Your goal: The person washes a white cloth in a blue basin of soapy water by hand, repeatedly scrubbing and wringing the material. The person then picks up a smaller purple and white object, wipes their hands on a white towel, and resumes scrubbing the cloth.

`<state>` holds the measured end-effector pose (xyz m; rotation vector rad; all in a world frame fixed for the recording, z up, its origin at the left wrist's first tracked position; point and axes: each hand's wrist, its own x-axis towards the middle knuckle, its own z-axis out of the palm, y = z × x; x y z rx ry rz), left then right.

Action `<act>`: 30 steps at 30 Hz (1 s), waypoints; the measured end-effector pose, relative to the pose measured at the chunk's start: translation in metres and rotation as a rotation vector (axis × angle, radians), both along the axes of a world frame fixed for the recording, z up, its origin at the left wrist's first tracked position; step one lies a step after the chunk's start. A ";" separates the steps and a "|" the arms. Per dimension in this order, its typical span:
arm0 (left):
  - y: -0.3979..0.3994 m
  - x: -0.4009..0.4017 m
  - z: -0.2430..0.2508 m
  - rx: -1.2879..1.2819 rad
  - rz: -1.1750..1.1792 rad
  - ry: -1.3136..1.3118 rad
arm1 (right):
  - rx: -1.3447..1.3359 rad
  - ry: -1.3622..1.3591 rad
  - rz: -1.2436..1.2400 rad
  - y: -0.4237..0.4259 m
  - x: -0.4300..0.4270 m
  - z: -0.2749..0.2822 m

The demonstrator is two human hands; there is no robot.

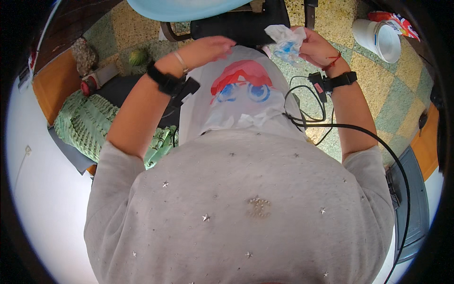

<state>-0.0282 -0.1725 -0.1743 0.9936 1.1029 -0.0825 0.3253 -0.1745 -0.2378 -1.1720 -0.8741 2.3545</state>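
My right hand (pixel 315 46) grips a crumpled white plastic bag (pixel 288 44) with blue print, held up right of my lap. Across from it, my left hand (pixel 212 51) is raised over the far edge of my lap, slightly blurred; its fingers point right, and whether they hold anything cannot be told. A larger white plastic bag (pixel 243 85) with red and blue print lies spread over my lap. Both wrists wear black straps with small devices, and cables run from the right one.
A light blue basin (pixel 188 12) stands beyond my hands by a black chair (pixel 241 28). A white bucket (pixel 372 39) is on the tiled floor at right, beside a red printed packet (pixel 399 25). At left are a green patterned cloth (pixel 83 124) and a round green striped object (pixel 138 56). A black cable (pixel 386 142) crosses my right side.
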 end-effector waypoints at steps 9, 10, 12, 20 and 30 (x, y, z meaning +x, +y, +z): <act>0.008 0.081 0.001 -0.390 0.292 -0.396 | 0.674 -0.175 0.133 0.016 -0.044 0.035; 0.005 0.081 -0.001 -0.273 0.214 -0.323 | 0.801 -0.339 0.160 0.014 -0.046 0.043; 0.000 0.077 -0.001 -0.157 0.132 -0.249 | 0.908 -0.380 0.210 0.009 -0.042 0.053; -0.024 0.020 0.041 0.813 -0.214 0.277 | 0.626 0.142 0.549 -0.049 -0.032 0.112; -0.011 0.026 0.069 0.596 -0.062 0.159 | 0.675 0.003 0.561 -0.059 -0.009 0.137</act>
